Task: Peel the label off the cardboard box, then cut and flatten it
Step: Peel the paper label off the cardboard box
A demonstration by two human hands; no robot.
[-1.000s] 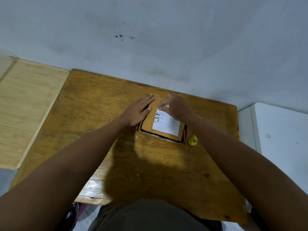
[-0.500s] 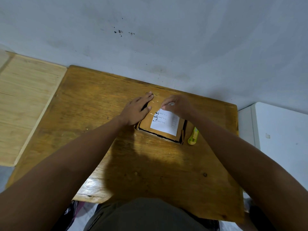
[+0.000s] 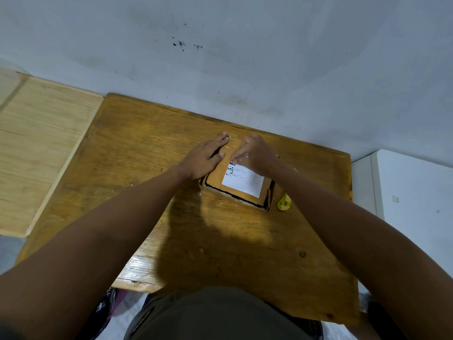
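Note:
A small brown cardboard box (image 3: 215, 179) lies flat near the far edge of the wooden table (image 3: 152, 148). A white printed label (image 3: 245, 181) is stuck on its top. My left hand (image 3: 204, 157) rests flat on the box's left side, fingers stretched out. My right hand (image 3: 255, 154) is curled over the label's far edge, fingertips pinched at its top left corner; the far part of the label is hidden under it. A yellow-green cutter (image 3: 284, 201) lies on the table just right of the box, partly behind my right forearm.
The table stands against a grey wall (image 3: 245, 69). A lighter wooden surface (image 3: 36, 148) adjoins it on the left. A white appliance or cabinet (image 3: 411, 192) stands to the right. The near half of the table holds nothing but my arms' shadow.
My right hand's fingertips have shifted left along the label's far edge to its top left corner. The left hand and the box stay as they were.

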